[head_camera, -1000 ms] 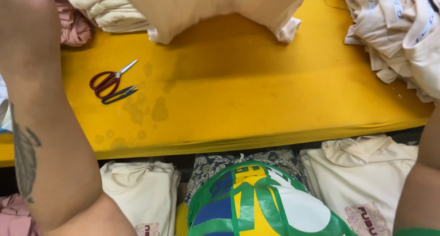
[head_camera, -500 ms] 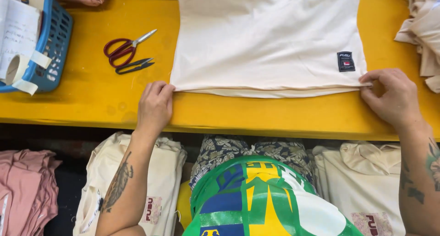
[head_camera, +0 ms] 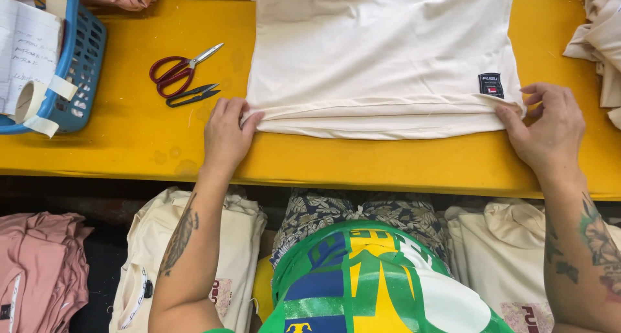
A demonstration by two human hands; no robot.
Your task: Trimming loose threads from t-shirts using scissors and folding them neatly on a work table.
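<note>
Since half a second ago, little has moved: we keep both hands at the cream shirt's (head_camera: 381, 55) hem on the yellow desk (head_camera: 129, 139). Our left hand (head_camera: 226, 135) fingers pinch its left corner, our right hand (head_camera: 546, 132) fingers the right. Red scissors (head_camera: 178, 71) and a blue basket (head_camera: 81, 61) lie left; folded shirts (head_camera: 155, 255) are stacked below.

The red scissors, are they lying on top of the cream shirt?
No, the red scissors lie on the bare yellow table, left of the cream shirt.

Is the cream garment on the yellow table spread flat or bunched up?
Spread flat: the cream garment lies smooth, left hand and right hand pinching its hem corners.
</note>
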